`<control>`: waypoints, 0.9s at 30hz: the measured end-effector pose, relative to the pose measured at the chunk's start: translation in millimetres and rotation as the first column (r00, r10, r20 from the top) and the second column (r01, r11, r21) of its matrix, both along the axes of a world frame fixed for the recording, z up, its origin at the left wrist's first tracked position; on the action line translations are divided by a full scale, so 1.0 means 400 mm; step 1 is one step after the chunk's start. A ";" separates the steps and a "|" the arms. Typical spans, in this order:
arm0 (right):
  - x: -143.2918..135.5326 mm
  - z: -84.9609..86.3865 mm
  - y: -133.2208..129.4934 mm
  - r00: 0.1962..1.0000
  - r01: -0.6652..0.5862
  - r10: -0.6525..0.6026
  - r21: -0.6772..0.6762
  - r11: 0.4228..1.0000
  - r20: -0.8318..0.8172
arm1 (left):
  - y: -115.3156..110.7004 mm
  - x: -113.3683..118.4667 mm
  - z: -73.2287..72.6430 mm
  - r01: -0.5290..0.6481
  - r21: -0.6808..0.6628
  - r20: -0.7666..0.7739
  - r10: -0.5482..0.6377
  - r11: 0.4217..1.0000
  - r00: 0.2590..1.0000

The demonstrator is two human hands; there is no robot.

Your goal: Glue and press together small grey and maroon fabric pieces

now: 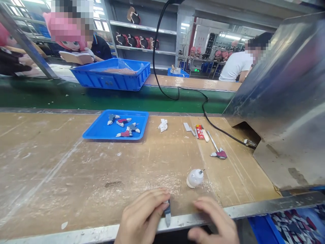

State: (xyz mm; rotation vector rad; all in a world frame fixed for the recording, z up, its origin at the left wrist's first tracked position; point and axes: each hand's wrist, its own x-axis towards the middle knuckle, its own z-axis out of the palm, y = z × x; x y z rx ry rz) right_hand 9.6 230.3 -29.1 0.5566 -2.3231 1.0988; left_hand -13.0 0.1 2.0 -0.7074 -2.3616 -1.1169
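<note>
My left hand is at the table's front edge, with thumb and fingers closed on a small dark grey part with a pale tip. To its right, my right hand is held with thumb and fingers apart and nothing between them. A white squeeze bottle with a thin metal nozzle stands on the table just beyond both hands. Farther back, a shallow blue tray carries several small grey and maroon parts with pale ends. A similar maroon and grey part lies at right, touching a thin metal rod.
A crumpled white tissue, a red packet and small flat pieces lie at the back. A black cable runs to a metal housing at right. Below right sits a blue bin of parts. Other people sit beyond.
</note>
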 end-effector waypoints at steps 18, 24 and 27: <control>-0.128 0.034 -0.028 0.700 0.120 0.027 -0.155 0.981 0.714 | 0.027 0.002 -0.078 -0.322 -0.154 -0.240 0.281 0.934 0.929; -0.089 0.005 -0.020 0.713 0.083 0.090 -0.211 0.974 0.696 | 0.015 0.011 -0.073 -0.261 -0.173 -0.271 0.209 0.950 0.940; -0.064 0.005 -0.048 0.762 0.239 0.058 -0.363 0.901 0.645 | 0.009 0.013 -0.066 -0.263 -0.173 -0.265 0.212 0.949 0.941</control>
